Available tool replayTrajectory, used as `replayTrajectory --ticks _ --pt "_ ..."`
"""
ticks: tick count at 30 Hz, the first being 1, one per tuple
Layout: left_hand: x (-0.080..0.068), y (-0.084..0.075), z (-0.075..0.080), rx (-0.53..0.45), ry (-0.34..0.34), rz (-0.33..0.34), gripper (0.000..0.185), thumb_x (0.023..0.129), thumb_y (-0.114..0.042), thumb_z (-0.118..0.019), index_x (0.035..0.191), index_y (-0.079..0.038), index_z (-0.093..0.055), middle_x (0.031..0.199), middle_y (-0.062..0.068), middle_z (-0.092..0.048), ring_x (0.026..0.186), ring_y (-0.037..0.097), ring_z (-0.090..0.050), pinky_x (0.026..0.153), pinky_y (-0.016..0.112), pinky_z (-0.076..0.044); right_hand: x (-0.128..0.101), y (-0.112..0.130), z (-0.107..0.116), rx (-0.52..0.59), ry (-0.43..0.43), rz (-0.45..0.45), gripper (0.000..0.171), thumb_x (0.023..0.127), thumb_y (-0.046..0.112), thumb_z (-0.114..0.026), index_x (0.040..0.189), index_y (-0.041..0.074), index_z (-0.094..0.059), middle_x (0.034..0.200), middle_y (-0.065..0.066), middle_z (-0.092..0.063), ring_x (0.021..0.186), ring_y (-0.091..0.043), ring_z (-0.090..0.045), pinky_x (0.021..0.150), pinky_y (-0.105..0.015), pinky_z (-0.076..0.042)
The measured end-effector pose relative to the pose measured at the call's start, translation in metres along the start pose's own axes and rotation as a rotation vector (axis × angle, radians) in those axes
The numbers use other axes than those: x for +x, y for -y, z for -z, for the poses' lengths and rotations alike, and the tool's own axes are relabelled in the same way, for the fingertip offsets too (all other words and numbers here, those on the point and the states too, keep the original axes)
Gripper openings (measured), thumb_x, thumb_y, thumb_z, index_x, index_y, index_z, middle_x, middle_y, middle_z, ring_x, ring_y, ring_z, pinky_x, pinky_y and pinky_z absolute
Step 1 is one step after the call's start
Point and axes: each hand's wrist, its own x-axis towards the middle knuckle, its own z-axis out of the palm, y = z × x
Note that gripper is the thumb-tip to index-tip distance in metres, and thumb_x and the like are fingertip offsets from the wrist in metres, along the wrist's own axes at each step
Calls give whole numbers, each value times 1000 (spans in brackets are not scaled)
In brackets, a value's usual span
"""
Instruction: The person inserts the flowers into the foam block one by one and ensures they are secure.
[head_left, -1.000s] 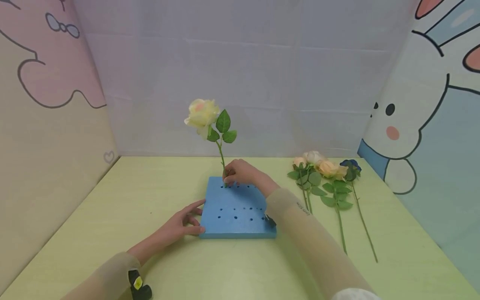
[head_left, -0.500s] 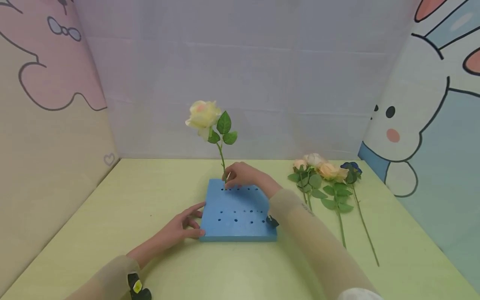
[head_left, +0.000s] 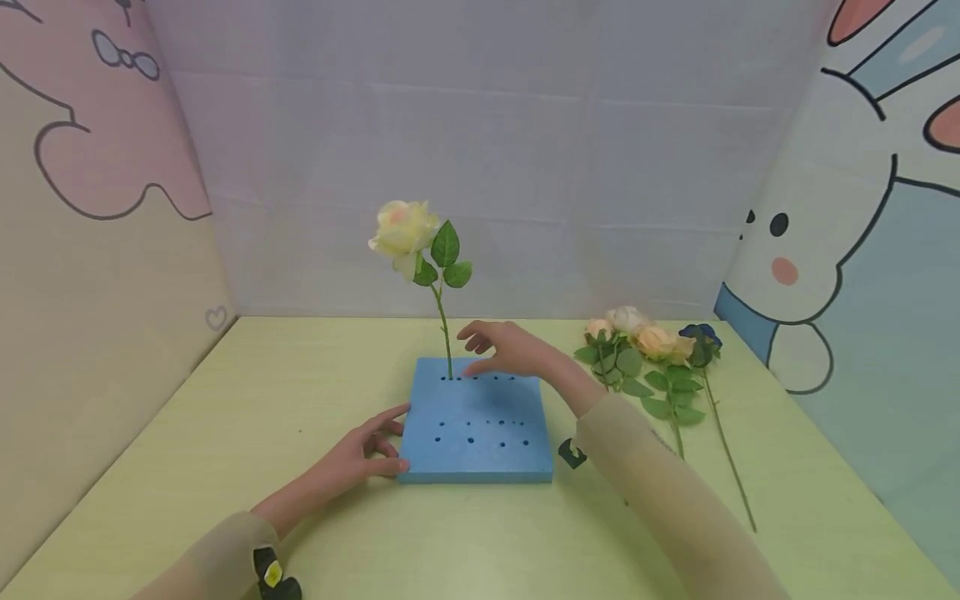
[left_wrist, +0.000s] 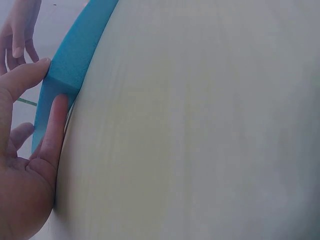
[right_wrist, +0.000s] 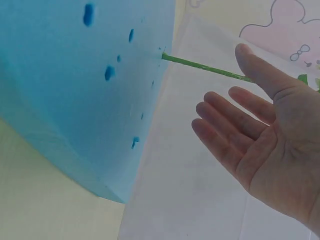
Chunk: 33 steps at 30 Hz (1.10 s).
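Rose (head_left: 405, 232) of pale yellow stands in the blue board (head_left: 480, 400); my right hand (head_left: 508, 348) is wide beside it; my left hand (head_left: 363, 448), relaxed, touches the board's edge.

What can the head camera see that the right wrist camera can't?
Only the head view: the left hand, the flowers lying on the table, and the rabbit.

Only the right wrist view: the palm of the right hand, turned toward the camera.

Both: the right hand, the blue board with holes, the green stem standing in it, and the pink drawing.
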Motion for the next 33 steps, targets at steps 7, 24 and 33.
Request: replayTrajectory --ticks 7,24,33 --pt "-1 2 1 7 -1 -13 83 86 -22 -77 155 -13 -32 136 21 -52 92 11 -62 89 25 -44 -27 3 6 69 -80 44 63 89 31 -73 144 14 -47 138 -9 -59 127 -27 -58 99 -41 -52" --pt "-1 -1 0 21 -9 17 83 86 -23 -77 154 -14 -32 137 20 -52 95 16 -62 92 35 -43 -92 -7 11 106 -385 32 55 88 24 -74 138 12 -53 125 -10 -67 114 -28 -65 90 -42 -55" --pt "-1 -2 -1 18 -7 25 83 85 -24 -77 154 -14 -32 137 20 -52 95 16 -62 91 33 -43 -113 -24 11 104 -500 39 55 89 20 -74 139 13 -53 124 -11 -67 111 -29 -67 88 -41 -56"
